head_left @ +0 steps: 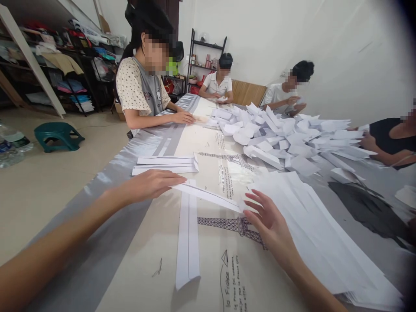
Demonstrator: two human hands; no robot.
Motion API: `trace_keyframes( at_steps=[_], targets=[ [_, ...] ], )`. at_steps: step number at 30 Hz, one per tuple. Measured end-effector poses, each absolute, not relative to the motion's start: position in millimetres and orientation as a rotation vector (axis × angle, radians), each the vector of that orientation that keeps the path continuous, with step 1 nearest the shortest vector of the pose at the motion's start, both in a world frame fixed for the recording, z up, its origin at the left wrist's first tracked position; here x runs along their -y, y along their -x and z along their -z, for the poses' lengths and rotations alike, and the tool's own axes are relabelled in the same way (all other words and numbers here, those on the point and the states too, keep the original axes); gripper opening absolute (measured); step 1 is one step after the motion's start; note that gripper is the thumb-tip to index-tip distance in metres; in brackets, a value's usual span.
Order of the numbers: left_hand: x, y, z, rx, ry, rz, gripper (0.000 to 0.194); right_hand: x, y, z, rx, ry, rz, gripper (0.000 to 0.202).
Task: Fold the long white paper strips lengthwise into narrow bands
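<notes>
My left hand (156, 184) pinches the left end of a folded white paper strip (211, 196), which slants over the printed tablecloth. At the strip's other end is my right hand (269, 221), its fingers apart and curved; whether the fingertips touch the paper is hard to make out. Under the held strip lies a second folded paper strip (188, 242), lengthwise to me, with a dark line along its middle. Just beyond my left hand, several folded strips (167, 164) rest side by side.
A stack of white paper sheets (312, 225) lies by my right arm. Farther off is a large heap of folded papers (276, 134). Several people sit around the table, one person (143, 91) at the left edge. A green stool (58, 134) stands on the floor.
</notes>
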State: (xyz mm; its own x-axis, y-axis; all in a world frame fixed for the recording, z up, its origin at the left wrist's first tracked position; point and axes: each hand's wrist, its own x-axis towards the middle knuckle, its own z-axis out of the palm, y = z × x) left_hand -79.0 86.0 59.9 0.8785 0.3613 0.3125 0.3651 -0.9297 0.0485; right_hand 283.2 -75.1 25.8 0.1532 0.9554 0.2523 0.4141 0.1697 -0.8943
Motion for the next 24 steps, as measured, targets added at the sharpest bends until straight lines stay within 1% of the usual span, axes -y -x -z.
trace_keyframes(
  at_steps=[3, 5, 8, 11, 12, 14, 16, 17, 19, 22, 24],
  targets=[
    [-101, 97, -61, 0.688, 2.992, 0.511, 0.043, 87, -270, -23, 1.602, 1.402, -0.421, 0.054],
    [-112, 112, -61, 0.763, 2.982, 0.528, 0.043, 98, -258, -25, 1.931, 1.312, -0.365, 0.051],
    [-126, 136, -60, 0.871, 2.965, 0.536, 0.043, 109, -242, -33, 2.487, 1.042, -0.401, 0.060],
    [-131, 159, -58, 0.968, 2.980, 0.396, 0.045, 109, -234, -41, 2.831, 0.741, -0.477, 0.059],
    [-131, 165, -58, 1.013, 3.003, 0.307, 0.049, 108, -234, -42, 2.872, 0.705, -0.486, 0.057],
    [-127, 173, -59, 1.130, 3.026, 0.174, 0.065, 106, -233, -42, 2.858, 0.709, -0.460, 0.051],
    [-122, 174, -58, 1.219, 3.027, 0.147, 0.079, 107, -232, -40, 2.758, 0.714, -0.406, 0.041],
    [-119, 171, -56, 1.223, 3.030, 0.175, 0.080, 109, -231, -39, 2.701, 0.718, -0.383, 0.036],
    [-114, 160, -48, 1.127, 3.056, 0.283, 0.072, 112, -228, -37, 2.611, 0.733, -0.354, 0.024],
    [-111, 140, -32, 0.895, 3.069, 0.488, 0.046, 116, -224, -37, 2.575, 0.751, -0.355, 0.011],
    [-112, 132, -21, 0.839, 3.027, 0.566, 0.041, 116, -224, -37, 2.571, 0.760, -0.382, 0.007]
  ],
)
